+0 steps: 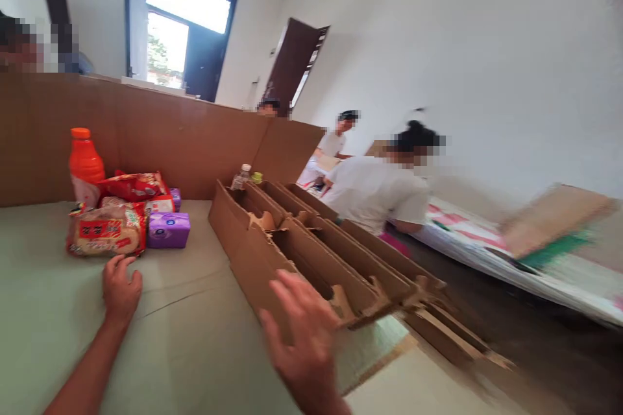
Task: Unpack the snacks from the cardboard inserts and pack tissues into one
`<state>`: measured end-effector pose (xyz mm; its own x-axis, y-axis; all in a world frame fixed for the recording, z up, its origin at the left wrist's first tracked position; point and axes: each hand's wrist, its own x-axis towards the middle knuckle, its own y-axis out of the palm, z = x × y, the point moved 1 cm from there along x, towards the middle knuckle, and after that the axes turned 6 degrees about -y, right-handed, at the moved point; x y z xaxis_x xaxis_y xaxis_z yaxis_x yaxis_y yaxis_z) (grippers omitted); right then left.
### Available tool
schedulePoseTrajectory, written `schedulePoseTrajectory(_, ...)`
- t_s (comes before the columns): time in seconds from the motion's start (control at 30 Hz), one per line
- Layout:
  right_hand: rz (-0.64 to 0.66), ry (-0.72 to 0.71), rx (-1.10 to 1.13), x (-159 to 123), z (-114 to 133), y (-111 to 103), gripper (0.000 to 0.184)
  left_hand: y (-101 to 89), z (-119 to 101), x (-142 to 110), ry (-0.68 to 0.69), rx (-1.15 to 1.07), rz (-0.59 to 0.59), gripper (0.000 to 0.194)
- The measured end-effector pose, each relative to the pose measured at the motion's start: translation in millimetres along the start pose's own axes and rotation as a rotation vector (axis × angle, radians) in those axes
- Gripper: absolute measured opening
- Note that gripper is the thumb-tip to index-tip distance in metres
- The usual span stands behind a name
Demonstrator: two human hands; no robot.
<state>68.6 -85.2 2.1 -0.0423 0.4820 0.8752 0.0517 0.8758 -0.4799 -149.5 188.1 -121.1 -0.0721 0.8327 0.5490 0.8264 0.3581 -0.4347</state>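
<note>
Fingers of the left hand point(121, 292), loosely curled, a small gap at the thumb, hold nothing. Snack bag point(104, 230) lies on the tabletop point(185, 350) just beyond their tips, long axis crosswise; left hand is nearer. Right hand point(306, 331), blurred, fingers spread, adjoins the cardboard divider point(243, 248); contact undeterminable.

The table point(185, 350) bore an orange bottle point(86, 159), snack bags point(104, 233), purple packs point(168, 231) and a cardboard rack point(244, 243).
</note>
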Motion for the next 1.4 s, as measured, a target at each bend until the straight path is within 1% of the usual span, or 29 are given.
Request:
schedulePoseTrajectory(0.07, 0.007, 0.059, -0.186, -9, -34, -12, 0.054, -0.6, 1, -6, -0.012, 0.037, 0.034, 0.024)
schedulePoseTrajectory(0.13, 0.045, 0.093, -0.232, -17, -61, -15, 0.049, -1.6, 0, -13, -0.036, 0.065, 0.063, 0.027)
schedulePoseTrajectory(0.2, 0.085, 0.072, -0.131, -22, -74, -14, 0.041, -4.4, -4, -20, -0.062, 0.073, 0.088, 0.029)
schedulePoseTrajectory(0.27, 0.088, 0.027, 0.024, -21, -74, -16, 0.034, -11.7, -10, -26, -0.072, 0.059, 0.121, 0.029)
schedulePoseTrajectory(0.33, 0.071, -0.003, 0.163, -13, -63, -21, 0.023, -26.4, -16, -30, -0.065, 0.034, 0.159, 0.028)
schedulePoseTrajectory(0.37, 0.065, -0.016, 0.236, -7, -53, -24, 0.017, -37.3, -19, -31, -0.059, 0.020, 0.176, 0.028)
schedulePoseTrajectory(0.43, 0.088, -0.050, 0.415, 8, -29, -24, 0.008, -65.8, -22, -34, -0.056, -0.005, 0.195, 0.029)
schedulePoseTrajectory(0.5, 0.137, -0.094, 0.613, 22, -2, -16, 0.013, -100.8, -24, -38, -0.066, -0.022, 0.193, 0.037)
schedulePoseTrajectory(0.57, 0.146, -0.138, 0.761, 32, 23, 2, 0.019, -137.4, -25, -44, -0.086, -0.025, 0.174, 0.044)
schedulePoseTrajectory(0.6, 0.131, -0.155, 0.791, 35, 34, 13, 0.023, -154.6, -25, -48, -0.099, -0.026, 0.160, 0.046)
schedulePoseTrajectory(0.67, 0.092, -0.174, 0.773, 34, 50, 34, 0.030, -183.9, -25, -58, -0.138, -0.044, 0.143, 0.048)
schedulePoseTrajectory(0.73, 0.088, -0.154, 0.729, 27, 58, 50, 0.042, -203.5, -25, -69, -0.193, -0.080, 0.150, 0.049)
schedulePoseTrajectory(0.77, 0.094, -0.126, 0.722, 22, 59, 55, 0.054, -209.4, -25, -74, -0.219, -0.099, 0.161, 0.050)
schedulePoseTrajectory(0.8, 0.104, -0.083, 0.728, 16, 59, 58, 0.067, -212.8, -25, -78, -0.242, -0.115, 0.177, 0.051)
schedulePoseTrajectory(0.83, 0.119, -0.028, 0.740, 9, 56, 60, 0.076, -213.8, -25, -81, -0.260, -0.124, 0.189, 0.052)
schedulePoseTrajectory(0.87, 0.145, 0.035, 0.753, 2, 53, 62, 0.080, -212.9, -26, -83, -0.275, -0.132, 0.203, 0.055)
schedulePoseTrajectory(0.9, 0.186, 0.103, 0.765, -6, 50, 63, 0.080, -210.1, -26, -84, -0.287, -0.141, 0.219, 0.057)
schedulePoseTrajectory(0.97, 0.312, 0.241, 0.805, -19, 44, 71, 0.077, -200.4, -28, -84, -0.303, -0.170, 0.267, 0.062)
schedulePoseTrajectory(1.07, 0.519, 0.393, 0.942, -30, 41, 89, 0.074, -181.7, -31, -80, -0.322, -0.243, 0.364, 0.068)
schedulePoseTrajectory(1.13, 0.593, 0.428, 1.037, -31, 44, 102, 0.067, -171.8, -30, -78, -0.344, -0.273, 0.390, 0.067)
schedulePoseTrajectory(1.23, 0.605, 0.436, 1.093, -27, 52, 118, 0.058, -166.4, -22, -75, -0.391, -0.274, 0.340, 0.064)
schedulePoseTrajectory(1.4, 0.552, 0.362, 1.160, -32, 74, 139, 0.066, -172.3, 5, -76, -0.474, -0.232, 0.201, 0.061)
